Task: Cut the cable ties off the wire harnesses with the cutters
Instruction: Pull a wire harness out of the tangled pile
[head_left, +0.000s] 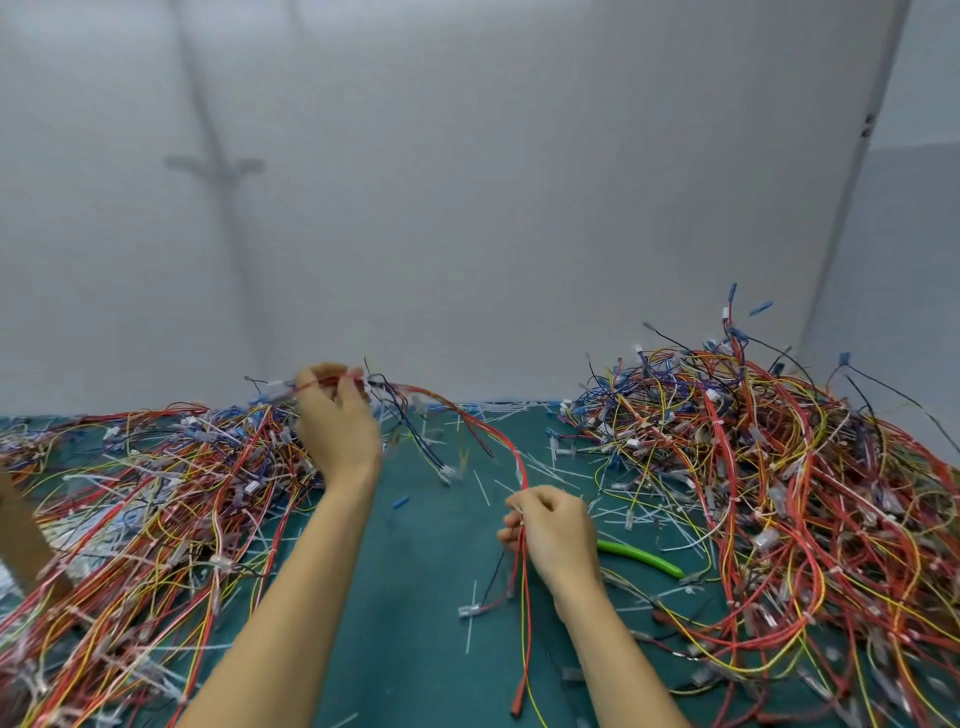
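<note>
Only the head view here, looking down at the bench (415, 597), which has a dark green mat on it.

The hands are well apart and both are clamped on the same wire harness (511, 449). The left hand (337, 426) is lifted above the far side of the bench, with its fingers curled and pinching the bundle near one end. A few dark and blue leads with small white plugs dangle just past its fingertips. From there the red and yellow wires arc over to the right hand (553, 535), which sits lower and closer in. Its fingers are curled round the red wires, and the rest of the harness hangs down from that grip to the near edge of the bench.

There's a big flat tangle of harnesses (156, 493) on the left, mostly red, yellow and white. On the right is a taller heap (779, 467) with blue connectors sticking up out of the top. Between the two, the mat is littered with cut tie scraps (545, 467), thin pale strips lying every which way.

Just right of the right hand lies a bright green tube-shaped thing (641, 558), but honestly I can't tell what it is. A bit of brown cardboard (21, 535) pokes in at the left edge, and a plain grey-white wall (467, 182) is behind it all.
</note>
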